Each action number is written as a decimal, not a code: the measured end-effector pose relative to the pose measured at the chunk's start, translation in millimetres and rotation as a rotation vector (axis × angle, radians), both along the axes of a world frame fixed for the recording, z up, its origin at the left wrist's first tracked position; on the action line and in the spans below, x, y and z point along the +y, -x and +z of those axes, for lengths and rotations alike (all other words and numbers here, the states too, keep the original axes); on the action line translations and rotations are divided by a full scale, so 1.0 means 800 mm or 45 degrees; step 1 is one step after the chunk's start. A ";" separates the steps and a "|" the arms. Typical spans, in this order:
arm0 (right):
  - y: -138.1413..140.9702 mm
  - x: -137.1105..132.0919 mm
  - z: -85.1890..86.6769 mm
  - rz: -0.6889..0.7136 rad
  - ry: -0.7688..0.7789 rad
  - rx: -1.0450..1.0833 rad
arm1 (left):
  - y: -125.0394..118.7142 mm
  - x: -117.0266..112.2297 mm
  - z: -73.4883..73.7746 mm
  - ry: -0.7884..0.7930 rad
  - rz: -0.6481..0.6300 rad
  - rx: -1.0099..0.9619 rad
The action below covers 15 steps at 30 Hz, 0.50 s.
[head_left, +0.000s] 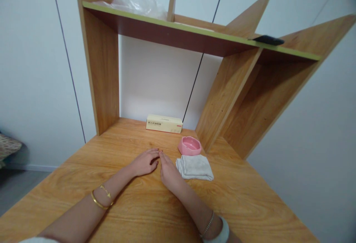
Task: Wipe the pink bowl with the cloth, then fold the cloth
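Note:
My left hand [144, 161] rests palm down on the wooden desk [83, 176], fingers loosely curved and holding nothing. My right hand [168, 170] lies flat beside it, fingers stretched forward, fingertips touching those of the left. Just right of my right hand lies a folded grey-white cloth [194, 167]. Behind the cloth sits a small pink bowl [189, 145]. A long cream box [164, 123] with printed text lies against the back wall.
A wooden upright [101, 69] stands at the left and slanted wooden panels [236, 98] at the right. A shelf [172, 28] overhead carries clear plastic wrap [139, 4] and a dark flat object [268, 40]. White walls surround the desk.

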State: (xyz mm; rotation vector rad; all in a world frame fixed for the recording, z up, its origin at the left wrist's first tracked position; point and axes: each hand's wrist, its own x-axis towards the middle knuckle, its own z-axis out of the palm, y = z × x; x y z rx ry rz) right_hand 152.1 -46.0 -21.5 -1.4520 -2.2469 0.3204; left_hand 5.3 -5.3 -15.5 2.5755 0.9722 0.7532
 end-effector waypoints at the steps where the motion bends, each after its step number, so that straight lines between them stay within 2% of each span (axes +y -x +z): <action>1: -0.001 0.001 -0.001 0.003 -0.005 0.011 | 0.000 0.000 0.000 -0.001 -0.007 0.008; 7: -0.005 0.003 -0.005 0.026 -0.042 0.083 | 0.001 0.000 0.001 0.008 -0.015 -0.001; 15: -0.005 0.000 0.006 0.032 -0.010 0.064 | 0.001 -0.002 0.003 0.012 -0.024 0.016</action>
